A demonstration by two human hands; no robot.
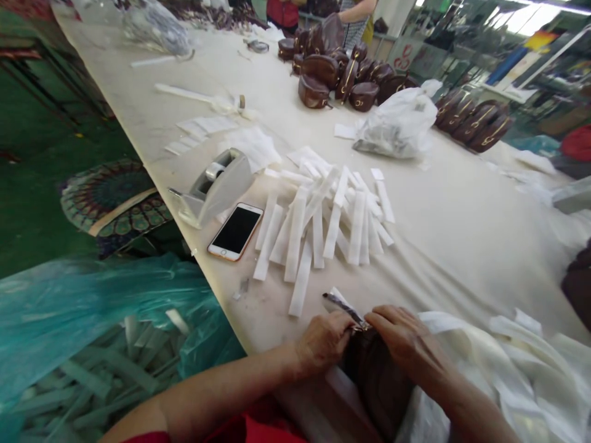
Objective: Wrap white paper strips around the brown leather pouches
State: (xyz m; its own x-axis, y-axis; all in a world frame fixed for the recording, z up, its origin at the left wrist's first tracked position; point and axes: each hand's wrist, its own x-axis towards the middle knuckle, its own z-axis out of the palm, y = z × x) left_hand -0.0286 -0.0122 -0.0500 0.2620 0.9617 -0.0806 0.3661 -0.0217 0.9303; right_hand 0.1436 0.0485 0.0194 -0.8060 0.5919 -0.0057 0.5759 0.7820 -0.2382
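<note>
A dark brown bag (376, 381) lies at the near edge of the white table (462, 234), partly under both hands. My left hand (323, 341) is closed, pinching the bag's top edge beside a thin dark strip (344, 307) with a white paper end that sticks up and to the left. My right hand (406, 341) curls over the bag's top from the right, fingertips meeting the left hand's at the strip. White cloth (508, 363) spreads to the right of the bag.
Several white paper strips (323, 221) lie fanned mid-table, next to a smartphone (235, 232) and a tape dispenser (215, 187). Brown bags (332, 77) and a white plastic bag (399, 123) sit farther back. A teal plastic sack of strips (92, 344) stands left of the table. Another person stands at the far end.
</note>
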